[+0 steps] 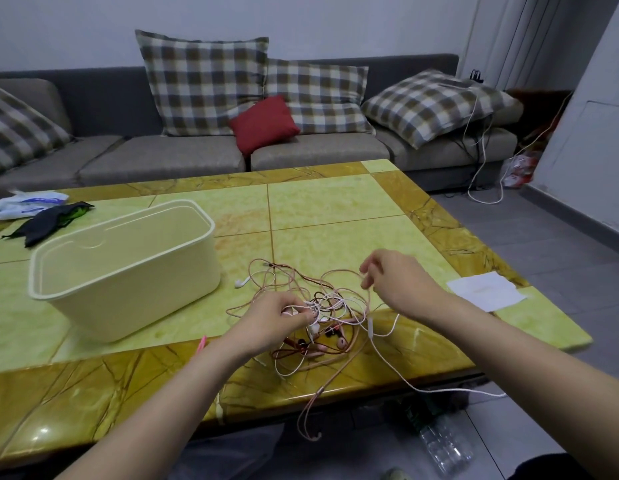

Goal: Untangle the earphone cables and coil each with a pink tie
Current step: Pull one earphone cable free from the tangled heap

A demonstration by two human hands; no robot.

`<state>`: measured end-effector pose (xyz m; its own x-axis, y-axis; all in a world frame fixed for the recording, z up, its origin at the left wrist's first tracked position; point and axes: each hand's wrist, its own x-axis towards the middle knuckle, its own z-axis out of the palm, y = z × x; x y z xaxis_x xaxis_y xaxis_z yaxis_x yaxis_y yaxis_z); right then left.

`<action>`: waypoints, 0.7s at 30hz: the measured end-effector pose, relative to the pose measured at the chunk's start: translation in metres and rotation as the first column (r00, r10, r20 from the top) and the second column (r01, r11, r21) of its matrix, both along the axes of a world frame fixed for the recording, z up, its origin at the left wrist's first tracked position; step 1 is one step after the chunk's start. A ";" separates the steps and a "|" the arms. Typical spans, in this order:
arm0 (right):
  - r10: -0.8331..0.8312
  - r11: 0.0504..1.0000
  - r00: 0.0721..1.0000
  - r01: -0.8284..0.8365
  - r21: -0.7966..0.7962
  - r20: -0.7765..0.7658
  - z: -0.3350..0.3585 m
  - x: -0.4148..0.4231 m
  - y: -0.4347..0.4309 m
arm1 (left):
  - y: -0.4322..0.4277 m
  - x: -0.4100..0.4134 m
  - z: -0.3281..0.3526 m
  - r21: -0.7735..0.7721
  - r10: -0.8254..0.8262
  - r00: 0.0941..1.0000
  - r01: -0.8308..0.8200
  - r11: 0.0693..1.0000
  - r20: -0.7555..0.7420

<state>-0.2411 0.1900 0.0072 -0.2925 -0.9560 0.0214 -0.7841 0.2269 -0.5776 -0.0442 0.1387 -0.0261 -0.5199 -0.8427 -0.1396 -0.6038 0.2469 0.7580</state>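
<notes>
Forearms, two, bare, entering from the near side over the table [335, 209].

Left hand [276, 313]: fingers curled, pinching white strands at the middle of the knot.

Right hand [392, 278]: raised a little above the top, fingertips closed on a pink strand that drops from them to an inline remote.

Cables [330, 303]: one tangle of pink, white and dark red, lying by the table's near edge, right of the tub [128, 271]. It is a sprawl rather than a line. Loops fan toward the far left, where a white earbud [241, 282] lies just beside the tub. One pink end hangs over the near edge, pointing down toward the person. One white strand trails to the near right, past the edge.

Tie [201, 342]: pink, slanted, on the table, partly hidden behind the left wrist.

Paper [486, 289]: white, at the table's right edge.

Tub: cream, open-topped, long axis running left to right.

Bottle [443, 445]: clear, on the floor below the near edge.
</notes>
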 end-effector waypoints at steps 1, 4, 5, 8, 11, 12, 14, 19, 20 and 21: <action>0.045 0.991 0.989 -0.027 0.128 -0.144 -0.004 0.000 0.002 | -0.001 0.000 -0.001 -0.003 -0.005 1.000 0.005 1.000 0.004; 0.179 0.970 0.938 -0.119 0.210 -0.296 -0.013 0.010 0.009 | 0.000 -0.002 0.000 -0.012 -0.027 1.000 0.027 1.000 -0.003; 0.209 0.974 0.943 -0.177 0.140 -0.260 -0.014 0.015 0.010 | 0.001 -0.003 0.000 -0.016 -0.034 0.999 0.034 0.999 0.001; 0.305 0.951 0.935 -0.310 0.000 -0.180 -0.015 0.030 0.011 | 0.000 -0.003 -0.001 -0.016 -0.045 0.999 0.045 0.999 0.015; 0.319 0.947 0.929 -0.319 0.032 -0.186 -0.017 0.038 0.008 | -0.001 -0.002 -0.002 -0.016 -0.053 0.999 0.053 0.998 0.014; 0.320 0.947 0.928 -0.316 0.054 -0.189 -0.017 0.040 0.007 | 0.000 -0.002 -0.002 -0.018 -0.055 0.998 0.055 0.998 0.006; 0.322 0.947 0.925 -0.311 0.083 -0.201 -0.018 0.043 0.006 | 0.001 -0.002 0.000 -0.023 -0.058 0.998 0.057 0.998 -0.007; 0.293 0.956 0.934 -0.289 0.053 -0.203 -0.015 0.044 0.005 | 0.002 -0.001 -0.001 -0.027 -0.031 0.999 0.030 0.999 -0.023; 0.283 0.959 0.941 -0.283 0.027 -0.185 -0.014 0.043 0.004 | 0.003 0.000 -0.002 -0.032 -0.010 1.000 0.009 0.999 -0.027; 0.272 0.961 0.949 -0.276 -0.006 -0.157 -0.012 0.042 0.004 | 0.003 0.000 -0.004 -0.035 0.010 0.999 -0.011 0.999 -0.033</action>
